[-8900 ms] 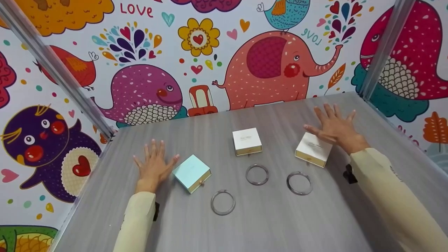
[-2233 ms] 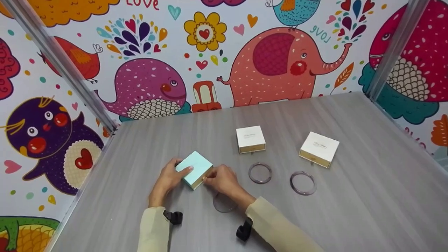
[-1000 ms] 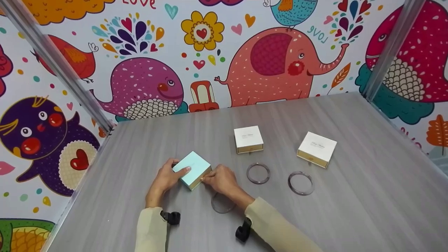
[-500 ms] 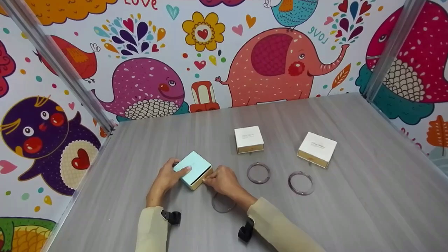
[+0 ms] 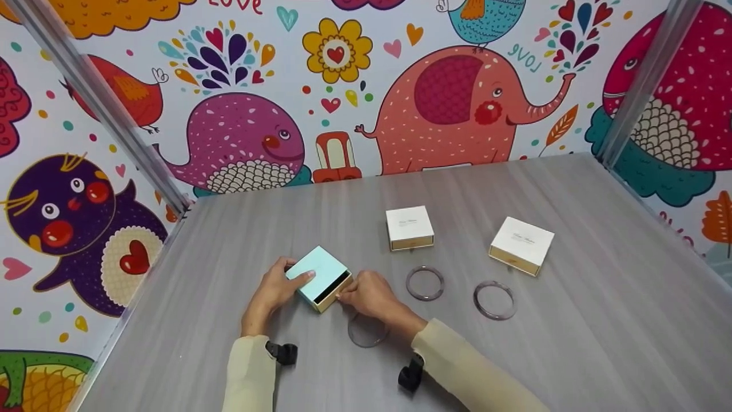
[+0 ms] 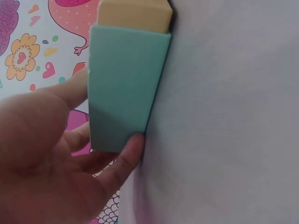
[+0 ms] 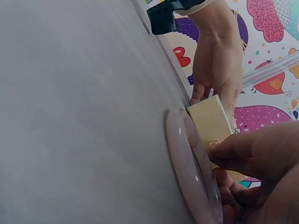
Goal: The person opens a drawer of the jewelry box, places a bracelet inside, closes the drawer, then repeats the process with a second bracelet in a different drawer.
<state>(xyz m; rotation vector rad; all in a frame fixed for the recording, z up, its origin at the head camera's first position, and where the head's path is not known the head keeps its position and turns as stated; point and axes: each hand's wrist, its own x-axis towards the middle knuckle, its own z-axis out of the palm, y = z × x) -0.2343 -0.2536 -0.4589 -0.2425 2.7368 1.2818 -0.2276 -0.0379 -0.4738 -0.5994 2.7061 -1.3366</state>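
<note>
In the head view my left hand [image 5: 273, 294] holds a light turquoise drawer-style jewelry box [image 5: 317, 270], thumb across its top. The left wrist view shows the fingers round the box's turquoise sleeve [image 6: 126, 84], with the cream drawer [image 6: 134, 14] sticking out beyond it. My right hand [image 5: 370, 294] pinches the small pull on the drawer front [image 7: 208, 119]. A dark gap shows between sleeve and drawer front; the drawer stands partly out. A greyish translucent bangle [image 7: 180, 154] lies on the table just below the right hand, partly hidden by that wrist in the head view.
Two white drawer boxes [image 5: 410, 224] stand behind and to the right, the farther right one [image 5: 521, 240] turned at an angle. Two more bangles [image 5: 425, 299] lie in front of them on the grey table [image 5: 572, 355]. Walls printed with cartoon animals [image 5: 446, 114] border the table.
Both hands came from lying flat on the table to the turquoise box. Over the last second the right hand has drawn the drawer slightly out, toward the lower right; the dark gap has widened.
</note>
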